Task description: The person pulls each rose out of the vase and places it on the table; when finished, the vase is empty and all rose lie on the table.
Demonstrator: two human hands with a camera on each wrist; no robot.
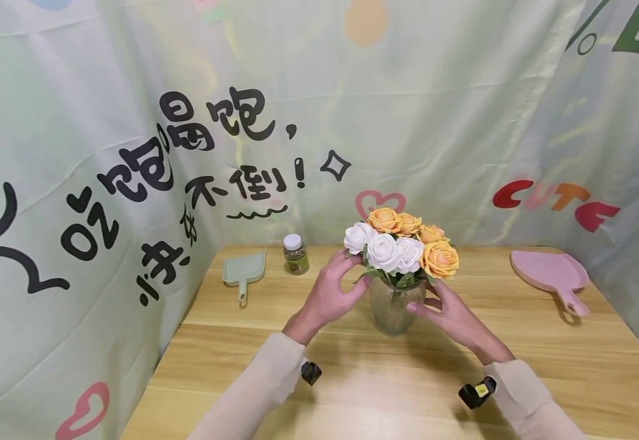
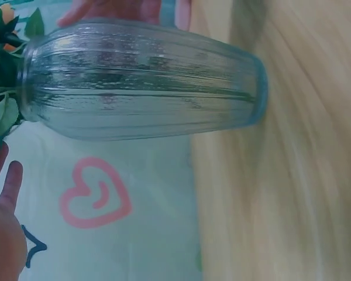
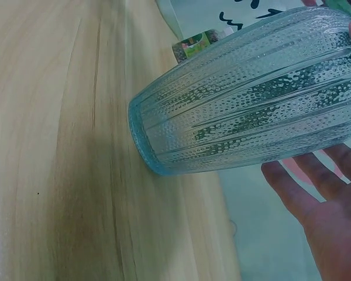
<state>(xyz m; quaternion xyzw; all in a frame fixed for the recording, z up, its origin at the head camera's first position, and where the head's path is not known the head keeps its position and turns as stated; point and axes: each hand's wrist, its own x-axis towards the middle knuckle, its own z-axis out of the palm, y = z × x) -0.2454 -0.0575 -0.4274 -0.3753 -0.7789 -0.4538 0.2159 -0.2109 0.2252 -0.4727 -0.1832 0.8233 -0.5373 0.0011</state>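
Observation:
A ribbed clear glass vase stands upright on the table, with white roses and orange roses in its mouth. Their green stems show through the glass. At the left of the bouquet is my left hand, its fingers reaching under the white roses and its thumb beside the leaves near the rim. My right hand holds the vase from the right, thumb on the near side. Its other fingers lie along the glass in the right wrist view.
A grey-green dustpan lies at the back left, beside a small white-capped jar. Toward the back right lies a pink dustpan-like scoop. Printed fabric hangs behind the wooden table and along its sides.

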